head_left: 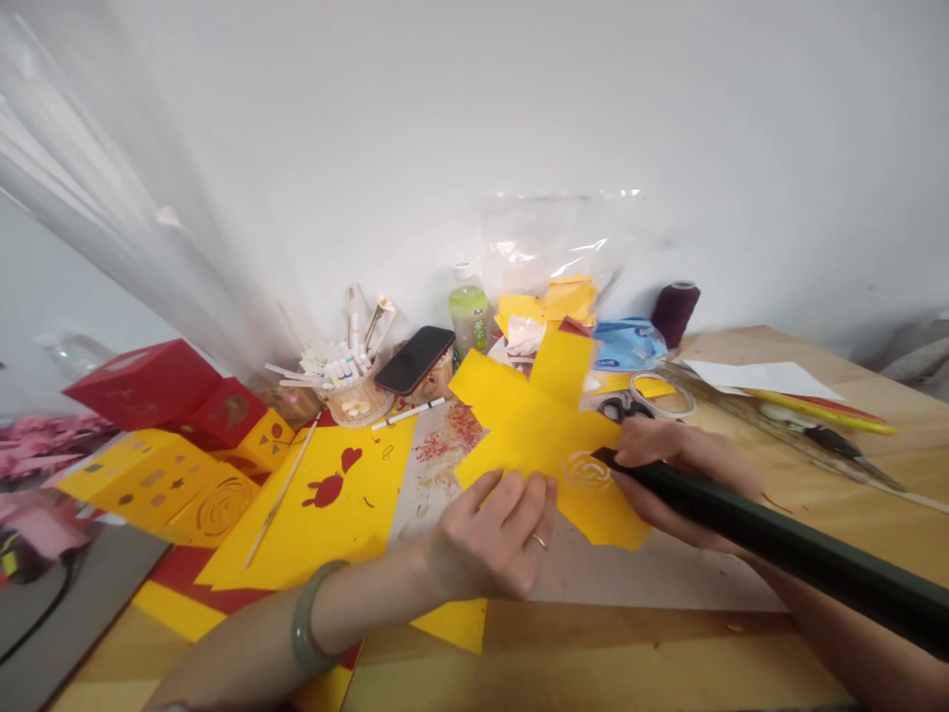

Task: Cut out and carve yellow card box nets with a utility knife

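Right grip (689, 457) clasping dark tool (801, 546), yellow paper (530, 425) alongside, under left grip (493, 534), closure unclear

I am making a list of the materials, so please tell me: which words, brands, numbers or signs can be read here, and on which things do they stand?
No text can be read with certainty.
Plastic bottle: small marks on its side, too blurred to read.
Blue packet: pale lettering, too small and blurred to read.
Yellow paper cutout: curved cut-out lines, no readable letters.
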A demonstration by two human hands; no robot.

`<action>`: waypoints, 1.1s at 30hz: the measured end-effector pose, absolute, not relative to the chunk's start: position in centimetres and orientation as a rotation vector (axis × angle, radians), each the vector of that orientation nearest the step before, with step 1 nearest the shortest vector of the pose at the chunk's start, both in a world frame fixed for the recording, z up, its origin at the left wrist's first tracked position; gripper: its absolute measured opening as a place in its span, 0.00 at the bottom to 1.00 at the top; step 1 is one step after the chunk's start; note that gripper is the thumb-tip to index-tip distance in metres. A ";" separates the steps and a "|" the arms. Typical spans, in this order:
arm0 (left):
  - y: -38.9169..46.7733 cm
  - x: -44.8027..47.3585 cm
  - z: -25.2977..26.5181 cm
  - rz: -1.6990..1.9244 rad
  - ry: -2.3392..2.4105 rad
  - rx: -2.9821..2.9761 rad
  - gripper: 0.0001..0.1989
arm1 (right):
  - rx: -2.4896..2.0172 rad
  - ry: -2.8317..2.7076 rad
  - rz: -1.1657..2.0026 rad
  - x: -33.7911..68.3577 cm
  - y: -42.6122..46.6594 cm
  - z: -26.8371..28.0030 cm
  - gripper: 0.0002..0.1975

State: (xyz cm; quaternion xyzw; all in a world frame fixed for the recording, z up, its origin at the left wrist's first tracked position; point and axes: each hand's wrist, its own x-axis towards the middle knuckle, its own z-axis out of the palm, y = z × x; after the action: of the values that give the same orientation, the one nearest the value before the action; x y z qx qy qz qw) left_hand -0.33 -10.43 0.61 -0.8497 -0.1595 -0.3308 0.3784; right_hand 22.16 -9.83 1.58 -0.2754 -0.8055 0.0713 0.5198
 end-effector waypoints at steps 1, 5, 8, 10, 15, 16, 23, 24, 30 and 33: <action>-10.6 -0.4 1.1 -0.867 -0.384 -2.145 0.13 | -0.617 -1.929 0.137 22.3 -10.1 2.0 0.14; -9.9 -0.7 1.4 -0.927 -0.277 -2.092 0.12 | -0.543 -1.986 0.031 22.3 -10.8 2.7 0.15; -7.9 -1.1 0.1 -0.856 -0.190 -2.136 0.10 | -0.640 -2.090 0.066 22.3 -10.7 2.1 0.11; -6.3 -1.6 -0.9 -0.685 -0.201 -2.304 0.09 | -0.786 -2.162 0.185 22.3 -10.3 1.4 0.07; -3.7 -2.3 -2.8 -0.259 -0.531 -2.697 0.11 | -1.200 -2.096 0.558 22.7 -9.3 0.9 0.05; -3.5 -2.3 -2.9 -0.253 -0.568 -2.703 0.11 | -1.213 -2.063 0.625 22.8 -9.2 1.1 0.06; -5.0 -1.8 -1.2 -0.041 -0.741 -2.867 0.18 | -1.258 -1.919 0.836 21.6 -9.1 2.1 0.09; -5.3 -1.7 -0.9 0.001 -0.765 -2.873 0.19 | -1.245 -1.914 0.822 21.4 -9.0 2.1 0.09; -5.3 -1.5 -0.5 0.080 -0.810 -2.838 0.17 | -1.292 -1.910 0.677 21.5 -8.2 1.0 0.07; -5.5 -1.5 -0.6 0.075 -0.774 -2.876 0.15 | -1.336 -1.847 0.628 21.6 -8.1 0.6 0.09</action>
State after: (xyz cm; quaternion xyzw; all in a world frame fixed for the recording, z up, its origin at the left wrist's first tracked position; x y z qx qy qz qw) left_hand -1.46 -5.47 -0.62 -0.9621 -0.2590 0.0252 0.0811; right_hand 21.60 -8.15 0.64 -0.5231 -0.7228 0.2458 0.3788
